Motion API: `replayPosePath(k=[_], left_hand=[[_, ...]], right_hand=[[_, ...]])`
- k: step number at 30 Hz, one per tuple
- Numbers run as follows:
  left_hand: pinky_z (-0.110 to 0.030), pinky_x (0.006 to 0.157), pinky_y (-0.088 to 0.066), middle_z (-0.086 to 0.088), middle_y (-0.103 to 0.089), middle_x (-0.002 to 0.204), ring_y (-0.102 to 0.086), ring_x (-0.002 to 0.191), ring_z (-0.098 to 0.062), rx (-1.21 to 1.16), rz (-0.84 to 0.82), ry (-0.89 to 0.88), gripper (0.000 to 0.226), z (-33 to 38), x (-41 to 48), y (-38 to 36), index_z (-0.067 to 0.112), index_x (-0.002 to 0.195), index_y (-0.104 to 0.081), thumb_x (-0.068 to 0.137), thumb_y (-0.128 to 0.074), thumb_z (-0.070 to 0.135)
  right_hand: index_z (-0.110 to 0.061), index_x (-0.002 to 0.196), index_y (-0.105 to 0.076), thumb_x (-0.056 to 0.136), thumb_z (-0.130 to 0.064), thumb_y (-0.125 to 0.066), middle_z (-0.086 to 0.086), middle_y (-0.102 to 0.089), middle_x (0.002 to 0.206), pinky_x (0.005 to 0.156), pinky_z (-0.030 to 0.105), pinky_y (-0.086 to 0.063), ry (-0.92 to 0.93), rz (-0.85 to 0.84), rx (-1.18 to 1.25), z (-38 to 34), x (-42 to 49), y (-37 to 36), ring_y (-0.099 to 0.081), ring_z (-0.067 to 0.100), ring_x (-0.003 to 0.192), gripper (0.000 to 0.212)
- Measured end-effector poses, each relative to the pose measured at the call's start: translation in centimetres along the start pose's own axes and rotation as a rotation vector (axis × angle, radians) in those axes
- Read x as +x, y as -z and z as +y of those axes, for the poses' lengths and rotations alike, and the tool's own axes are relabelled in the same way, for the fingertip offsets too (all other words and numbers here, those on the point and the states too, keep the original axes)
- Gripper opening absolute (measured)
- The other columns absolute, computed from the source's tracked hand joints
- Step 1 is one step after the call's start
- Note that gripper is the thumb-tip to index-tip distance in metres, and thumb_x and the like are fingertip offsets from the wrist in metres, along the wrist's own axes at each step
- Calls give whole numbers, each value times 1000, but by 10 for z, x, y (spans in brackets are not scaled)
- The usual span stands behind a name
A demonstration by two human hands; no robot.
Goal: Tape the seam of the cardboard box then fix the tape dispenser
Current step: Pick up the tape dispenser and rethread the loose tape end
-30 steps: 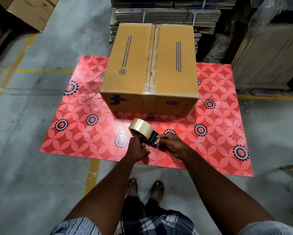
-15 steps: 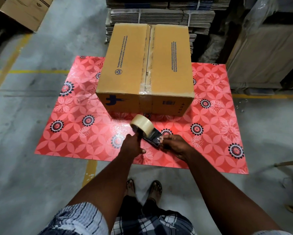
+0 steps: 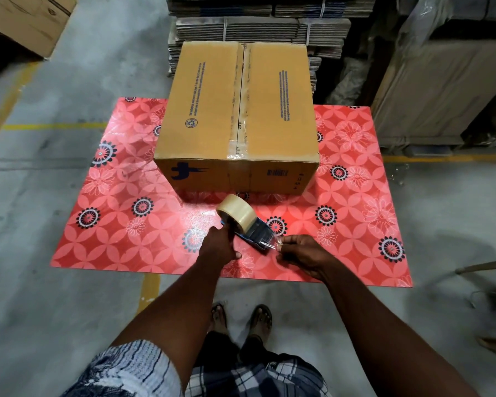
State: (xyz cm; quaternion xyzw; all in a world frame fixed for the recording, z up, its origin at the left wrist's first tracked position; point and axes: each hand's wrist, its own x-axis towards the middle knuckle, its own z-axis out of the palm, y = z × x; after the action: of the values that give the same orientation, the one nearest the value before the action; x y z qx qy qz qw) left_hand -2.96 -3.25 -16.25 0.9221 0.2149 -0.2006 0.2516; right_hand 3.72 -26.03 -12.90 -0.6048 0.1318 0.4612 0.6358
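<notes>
Standing at the near edge of the red floral mat [image 3: 120, 224], you had both feet [image 3: 242, 318] on the grey concrete floor [image 3: 40, 310] just short of it. Your left hand [image 3: 219, 247] was wrapped tight around the handle of the tape dispenser [image 3: 245, 224], fingers closed on it, holding it in the air above the mat's near-middle area. Your right hand [image 3: 301, 253] had thumb and fingertips pinched together on the loose clear tape end [image 3: 271, 244] coming off the dispenser's front; other fingers curled in. The tape roll [image 3: 235, 214] sat on the dispenser's far side, tilted toward the box. The cardboard box [image 3: 238, 124] stood upright past it, on the far half of the mat, reaching over the mat's far edge, apart from the dispenser. Its top flaps were shut, clear tape strip [image 3: 239, 104] ran along the centre seam and down over the near face. Beyond the box, bundled flat cardboard stacks [image 3: 258, 21] were at the back. Another carton [image 3: 29, 18] sat far left, a wrapped pallet load [image 3: 441, 81] far right, both off the mat.
</notes>
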Motion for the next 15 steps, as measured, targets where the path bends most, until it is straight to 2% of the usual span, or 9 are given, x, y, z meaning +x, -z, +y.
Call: replayPosePath(k=[7,11,15], left_hand=[[-40,85,-48,-20,-60,114,-56,107,-36,25,9,-6,92,2,0,1,19,140,-40,63,-87,39],[-41,86,-47,-23,-58,113,-56,106,-39,19,46,-5,93,4,-5,-2,18,141,-39,63,-88,35],[-40,83,-48,-22,-54,111,-58,101,-39,-35,99,2,83,4,-13,-6,16,132,-47,62,-89,30]], right_hand=[[-2,94,-66,87,7,-61,16,-66,81,64,30,-58,-12,10,-33,3,-6,13,-64,19,60,12],[-3,105,-65,89,9,-54,21,-61,86,59,28,-55,10,27,-110,6,2,4,-56,18,57,23],[-6,100,-64,86,12,-50,24,-56,92,58,28,-53,6,57,-118,10,10,-5,-51,20,59,27]])
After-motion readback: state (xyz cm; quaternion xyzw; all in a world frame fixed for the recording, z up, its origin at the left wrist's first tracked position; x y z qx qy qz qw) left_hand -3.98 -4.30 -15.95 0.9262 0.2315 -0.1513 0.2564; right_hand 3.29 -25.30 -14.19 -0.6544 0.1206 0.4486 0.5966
